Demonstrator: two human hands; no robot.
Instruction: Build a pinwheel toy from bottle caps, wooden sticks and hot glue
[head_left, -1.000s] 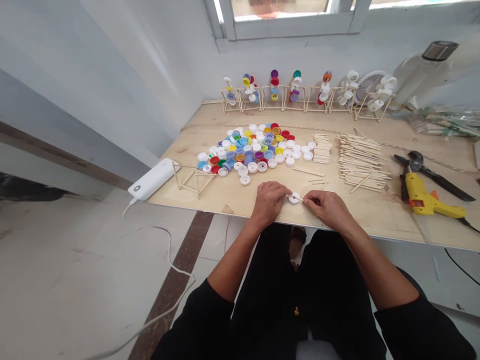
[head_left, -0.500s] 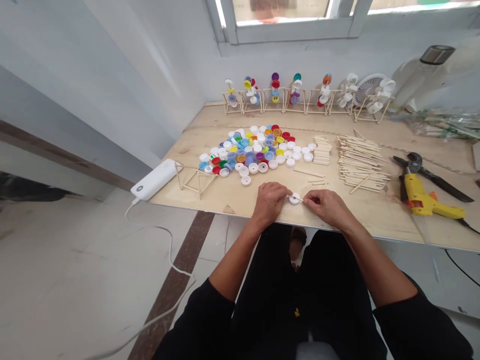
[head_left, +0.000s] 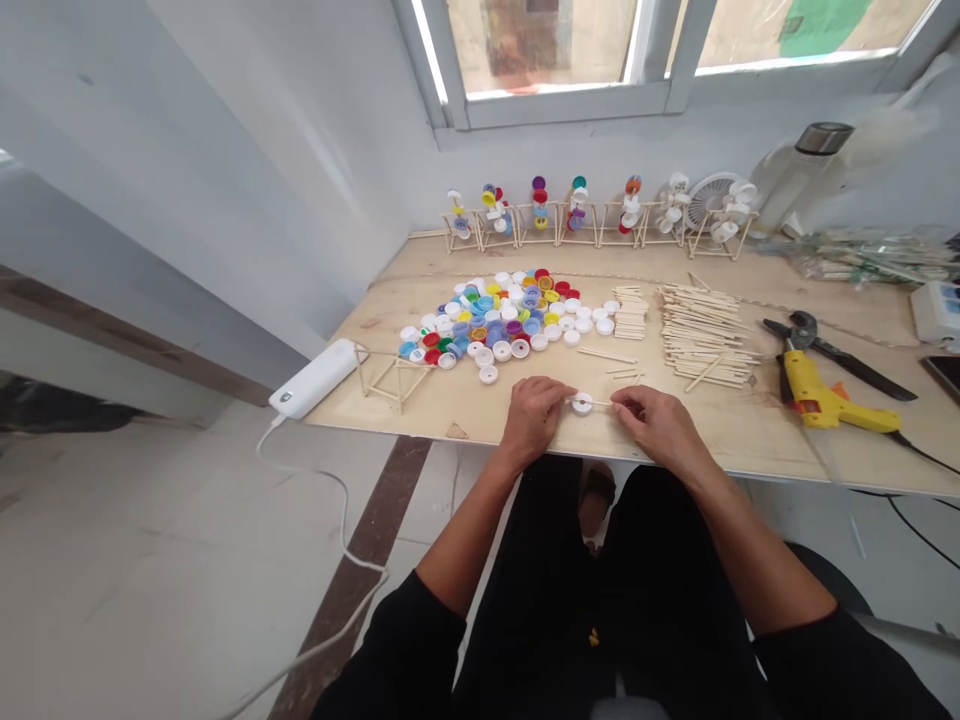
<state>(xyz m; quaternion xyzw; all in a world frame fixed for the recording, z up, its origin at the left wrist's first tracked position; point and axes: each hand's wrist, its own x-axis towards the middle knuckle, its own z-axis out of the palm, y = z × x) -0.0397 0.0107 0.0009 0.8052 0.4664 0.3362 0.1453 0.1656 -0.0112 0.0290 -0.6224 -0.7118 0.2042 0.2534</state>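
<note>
A white bottle cap (head_left: 581, 405) lies on the table near its front edge, between my two hands. Across its top runs a thin wooden stick (head_left: 599, 403). My right hand (head_left: 657, 422) pinches the stick's right end between thumb and fingers. At the cap's left rim, my left hand (head_left: 537, 415) is closed, its fingertips pinching at the other end of the stick; they partly hide that end. Just beyond the hands lie a few loose sticks (head_left: 609, 356). A large heap of coloured bottle caps (head_left: 495, 325) spreads out behind my left hand.
A stick frame (head_left: 397, 380) and a white power bank (head_left: 319, 380) are at left. At right are stacked sticks (head_left: 705, 335), a yellow glue gun (head_left: 832, 400) and black-handled cutters (head_left: 855, 368). Finished cap wheels on stick frames (head_left: 540, 215) line the wall.
My right hand has shifted slightly away from the cap, showing more of the stick. The head view has tilted up and turned slightly right. Both hands keep their pinch.
</note>
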